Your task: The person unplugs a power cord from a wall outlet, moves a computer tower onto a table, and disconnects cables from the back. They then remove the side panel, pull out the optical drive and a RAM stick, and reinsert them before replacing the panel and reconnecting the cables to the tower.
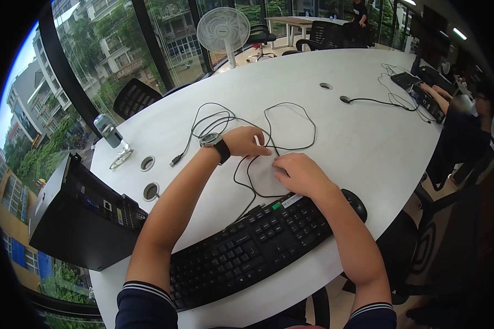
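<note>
Beyond the keyboard (260, 247), hands (244, 141) (302, 173) at black cable (315, 130)

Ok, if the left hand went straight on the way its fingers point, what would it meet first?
Most likely the black cable, just ahead of the left hand and perhaps touching it. The right hand is close to that line too; depth is hard to judge here.

Tall windows (173, 41), black chair (135, 98), ceiling light (459, 34), apparently beige floor (336, 299)
</note>
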Demonstrator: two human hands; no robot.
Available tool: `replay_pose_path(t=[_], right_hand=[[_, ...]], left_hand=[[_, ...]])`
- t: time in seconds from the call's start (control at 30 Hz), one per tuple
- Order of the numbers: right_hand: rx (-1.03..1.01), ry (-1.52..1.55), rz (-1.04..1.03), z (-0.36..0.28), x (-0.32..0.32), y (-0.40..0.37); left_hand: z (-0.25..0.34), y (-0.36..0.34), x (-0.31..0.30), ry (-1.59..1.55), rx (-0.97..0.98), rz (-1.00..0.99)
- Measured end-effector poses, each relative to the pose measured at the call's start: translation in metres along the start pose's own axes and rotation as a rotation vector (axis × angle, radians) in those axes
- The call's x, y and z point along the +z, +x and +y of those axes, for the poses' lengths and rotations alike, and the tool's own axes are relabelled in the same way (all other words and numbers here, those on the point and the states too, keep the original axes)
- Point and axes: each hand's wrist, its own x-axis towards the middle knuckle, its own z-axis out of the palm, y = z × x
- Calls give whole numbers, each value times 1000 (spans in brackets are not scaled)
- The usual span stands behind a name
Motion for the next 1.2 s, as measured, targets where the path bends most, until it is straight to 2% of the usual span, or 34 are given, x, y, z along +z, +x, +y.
replay_pose_path(t=[0.13, 0.23, 0.37, 0.4, 0.5, 0.53, 0.67, 0.77, 0.8, 0.9, 0.93, 1.03, 1.07, 1.1, 1.2], right_hand=[[-18, -75, 19, 2, 0, 2], [75, -103, -6, 0, -6, 0], [128, -81, -37, -4, -11, 0], [134, -63, -30, -3, -10, -1], [194, -19, -49, -3, -10, -1], [221, -7, -64, -2, -10, -1], [232, -125, -14, 6, -10, -3], [279, -226, 41, 14, -6, -6], [285, -266, 67, 16, -4, -5], [304, -498, 77, 26, 0, 9], [314, -589, 65, 27, 1, 13], [394, -721, -15, 37, -4, 30], [427, -729, -26, 38, -6, 31], [453, -742, -31, 39, -10, 33], [533, -720, -77, 36, -23, 42]], left_hand=[[-19, 16, 23, 232, 96, 199], [-14, 18, 24, 344, 41, 138], [-13, 16, 24, 306, -9, 207], [-10, 14, 22, 218, -18, 214], [-8, 4, 6, -580, -11, 27], [-6, -1, 1, -714, 41, 4], [-5, -18, -17, -1001, 263, -28], [12, -47, -25, -1141, 288, -35], [15, -56, -25, -1135, 308, -11], [31, -78, -21, -627, 114, 345], [26, -79, -12, -265, 174, 569], [21, -107, 0, 31, 52, 283], [25, -120, 2, 51, -6, 111], [28, -129, 7, 7, -102, 3], [23, -145, 23, -147, -83, -275]])
